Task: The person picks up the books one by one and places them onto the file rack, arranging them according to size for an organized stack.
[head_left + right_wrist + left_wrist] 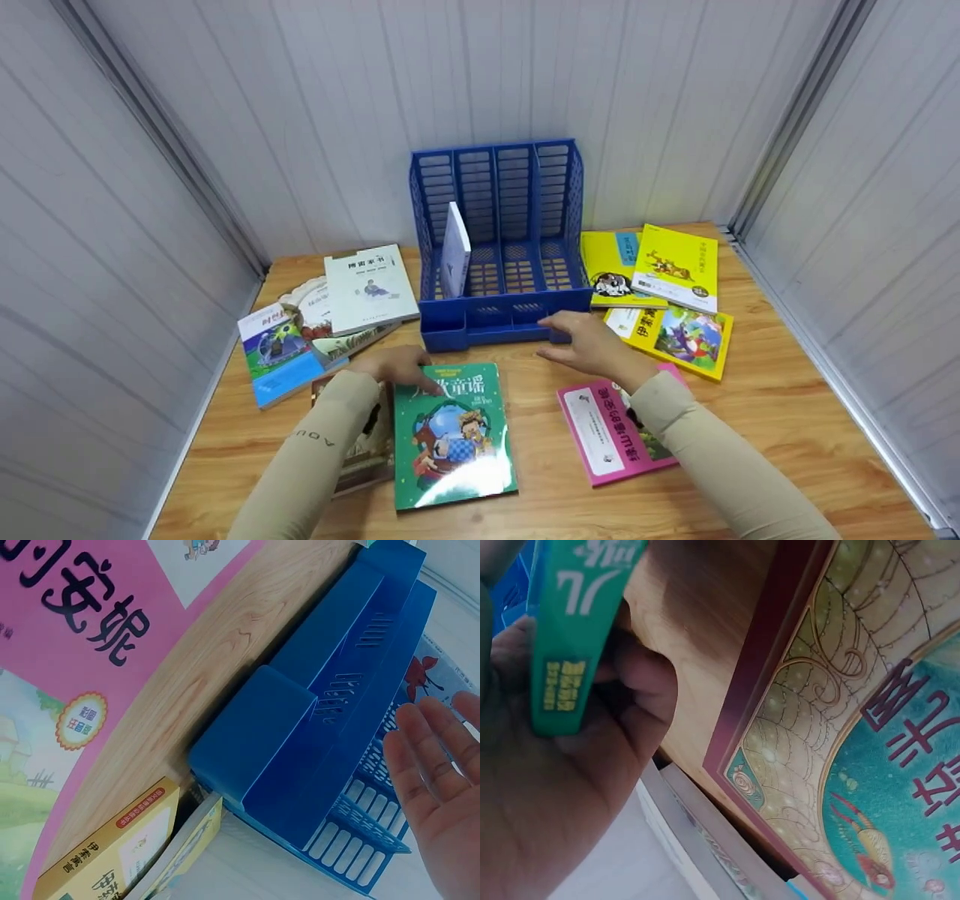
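My left hand (394, 365) pinches the upper left edge of a green children's book (456, 439), thumb over the cover. The left wrist view shows the green book (574, 637) between the thumb and curled fingers. Beneath its left side, mostly hidden, is a brown-edged book (373, 450). My right hand (592, 345) hovers by the front right corner of a blue file rack (499, 307), fingers extended and holding nothing, as the right wrist view also shows. One thin white book (455, 251) stands upright in the rack's left part.
Left of the rack, a white book (371, 289) overlaps other books, including a blue-green one (281, 356). At right lie yellow books (675, 266), another yellow book (694, 341) and a pink book (604, 431) partly under my right sleeve. Panel walls (337, 112) surround the wooden table (536, 457).
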The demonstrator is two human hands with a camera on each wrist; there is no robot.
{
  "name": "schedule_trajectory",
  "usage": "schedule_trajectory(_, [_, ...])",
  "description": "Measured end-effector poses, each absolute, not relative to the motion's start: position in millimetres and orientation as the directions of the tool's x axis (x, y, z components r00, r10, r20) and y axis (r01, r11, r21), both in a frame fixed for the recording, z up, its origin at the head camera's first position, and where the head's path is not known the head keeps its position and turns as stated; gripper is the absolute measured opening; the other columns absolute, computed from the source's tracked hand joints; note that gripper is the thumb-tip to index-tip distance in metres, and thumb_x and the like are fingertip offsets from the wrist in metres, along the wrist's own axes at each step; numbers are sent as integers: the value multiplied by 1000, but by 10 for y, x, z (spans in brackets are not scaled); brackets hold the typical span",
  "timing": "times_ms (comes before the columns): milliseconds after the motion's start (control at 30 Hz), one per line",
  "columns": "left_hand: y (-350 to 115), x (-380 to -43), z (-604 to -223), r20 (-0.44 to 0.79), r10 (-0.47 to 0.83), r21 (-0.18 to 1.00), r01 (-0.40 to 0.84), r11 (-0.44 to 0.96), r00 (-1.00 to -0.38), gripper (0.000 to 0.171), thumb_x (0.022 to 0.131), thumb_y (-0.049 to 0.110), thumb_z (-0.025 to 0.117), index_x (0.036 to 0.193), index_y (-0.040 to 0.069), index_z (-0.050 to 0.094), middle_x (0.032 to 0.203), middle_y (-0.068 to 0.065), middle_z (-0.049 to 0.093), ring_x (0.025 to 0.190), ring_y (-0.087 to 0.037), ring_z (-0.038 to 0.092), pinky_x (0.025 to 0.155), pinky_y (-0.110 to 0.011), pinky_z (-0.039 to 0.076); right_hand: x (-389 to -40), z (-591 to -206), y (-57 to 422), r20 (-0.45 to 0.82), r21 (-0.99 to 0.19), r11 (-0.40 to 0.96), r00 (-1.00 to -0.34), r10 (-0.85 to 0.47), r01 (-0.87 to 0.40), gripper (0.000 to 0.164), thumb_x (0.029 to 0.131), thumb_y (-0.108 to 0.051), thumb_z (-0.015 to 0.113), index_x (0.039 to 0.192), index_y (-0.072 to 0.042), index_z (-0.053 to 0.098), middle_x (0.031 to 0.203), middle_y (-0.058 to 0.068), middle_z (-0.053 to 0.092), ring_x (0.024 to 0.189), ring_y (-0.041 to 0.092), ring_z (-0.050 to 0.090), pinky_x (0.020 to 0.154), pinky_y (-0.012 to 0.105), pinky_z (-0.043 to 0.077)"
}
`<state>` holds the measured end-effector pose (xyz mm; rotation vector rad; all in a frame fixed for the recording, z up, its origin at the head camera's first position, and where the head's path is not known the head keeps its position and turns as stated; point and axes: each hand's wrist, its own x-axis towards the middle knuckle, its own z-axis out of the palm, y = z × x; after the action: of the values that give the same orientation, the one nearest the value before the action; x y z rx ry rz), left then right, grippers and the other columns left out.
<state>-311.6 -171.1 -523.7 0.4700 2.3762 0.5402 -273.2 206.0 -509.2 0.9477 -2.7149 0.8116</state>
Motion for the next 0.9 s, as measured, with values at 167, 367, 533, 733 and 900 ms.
schedule_trajectory(167, [-1796, -3122, -5254, -459, 559, 629, 192, 753, -690, 34, 99, 38, 79, 110, 6, 81, 99, -1, 76, 82, -12, 65, 82, -35, 58, -2695, -5062, 2027, 287, -449, 657, -794, -535, -605, 49, 96, -29, 85, 135, -2, 73, 129, 18, 77, 117, 34, 74, 103, 53, 61])
schedule_trajectory(367, [-1858, -3133, -5308, -412, 620, 744, 146, 652, -668, 26, 102, 28, 77, 83, 11, 73, 72, 10, 67, 60, -4, 53, 63, -25, 47, -2664, -5044, 2009, 327, -420, 642, -767, -551, -641, 50, 97, -30, 85, 137, -4, 72, 131, 16, 77, 119, 33, 74, 104, 52, 60])
schedule_trajectory(533, [-1883, -3123, -5292, -416, 624, 788, 80, 610, -662, 42, 104, 26, 74, 69, 17, 53, 61, 10, 51, 53, -5, 43, 60, -26, 43, -2624, -4984, 1981, 334, -406, 645, -762, -555, -648, 53, 96, -31, 85, 139, -5, 71, 133, 16, 76, 122, 34, 73, 107, 53, 58])
schedule_trajectory(733, [-1898, -3131, -5270, -426, 646, 826, 19, 564, -633, 41, 106, 22, 73, 70, 16, 54, 65, 10, 63, 54, -3, 53, 62, -25, 49, -2585, -4919, 1964, 311, -407, 648, -765, -564, -643, 59, 97, -35, 83, 145, -5, 67, 142, 17, 72, 132, 37, 69, 113, 55, 55])
schedule_trajectory(900, [-1907, -3154, -5250, -424, 685, 865, -42, 500, -593, 33, 107, 20, 70, 75, 16, 65, 70, 8, 69, 58, -5, 61, 67, -28, 55, -2559, -4878, 1953, 302, -418, 631, -755, -582, -653, 65, 98, -35, 83, 151, -4, 62, 150, 20, 67, 139, 41, 64, 117, 57, 51])
